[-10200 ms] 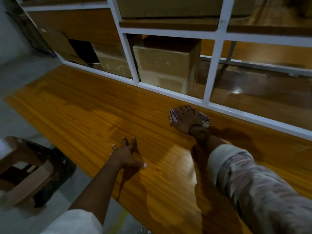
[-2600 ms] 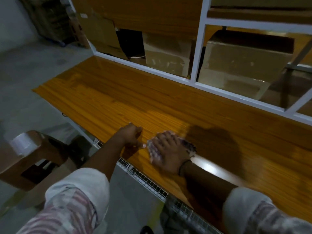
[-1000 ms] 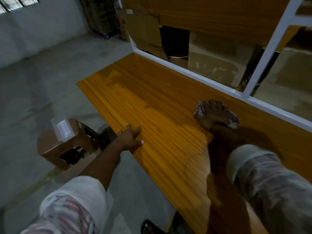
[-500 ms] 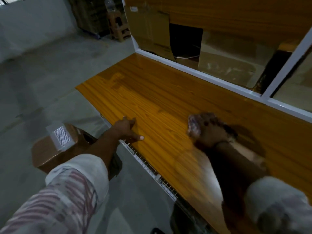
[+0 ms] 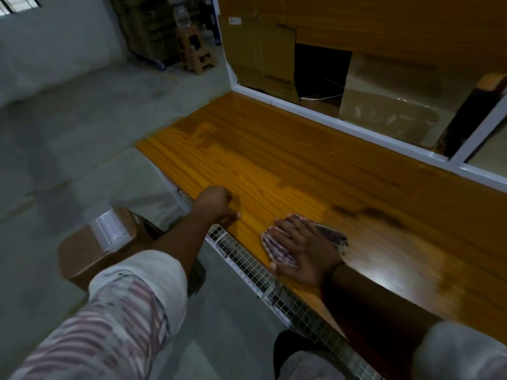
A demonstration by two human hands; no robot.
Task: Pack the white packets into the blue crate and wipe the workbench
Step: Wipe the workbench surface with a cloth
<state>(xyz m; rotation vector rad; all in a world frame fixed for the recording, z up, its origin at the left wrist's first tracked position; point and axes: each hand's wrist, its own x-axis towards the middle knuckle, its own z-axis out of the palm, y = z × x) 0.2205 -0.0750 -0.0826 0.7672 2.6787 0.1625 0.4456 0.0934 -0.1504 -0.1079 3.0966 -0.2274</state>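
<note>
Cloth (image 5: 275, 250): small rag, purple-and-white stripe/check pattern, bunched up. It lies flat on the worktop (image 5: 301, 165) close to the front edge. Part pokes out left of the fingers and a darker corner shows on the far side of the palm.

Person's right hand (image 5: 304, 253): on top of the cloth, fingers spread and straight, palm pressing it down, with no grip round it.

Left hand (image 5: 216, 200): further left at the worktop's front edge, apart from the cloth. Its fingers are curled under in a loose fist with the thumb out along the surface, and I see nothing in it.

Worktop: glossy orange wood-grain, with dark smears (image 5: 370, 215) beyond the cloth and a bright glare patch by the right wrist.

Wire mesh rack (image 5: 247, 259): white, just below the front edge under the hands.

White frame (image 5: 343, 124): runs along the worktop's back edge, with cardboard boxes (image 5: 384, 105) behind it.

Brown stool (image 5: 87, 250): on the concrete floor (image 5: 82, 133) left of the worktop, with a white ribbed item (image 5: 109, 227) on top; can't tell what it is.

Both sleeves are pale with pinkish stripes.
</note>
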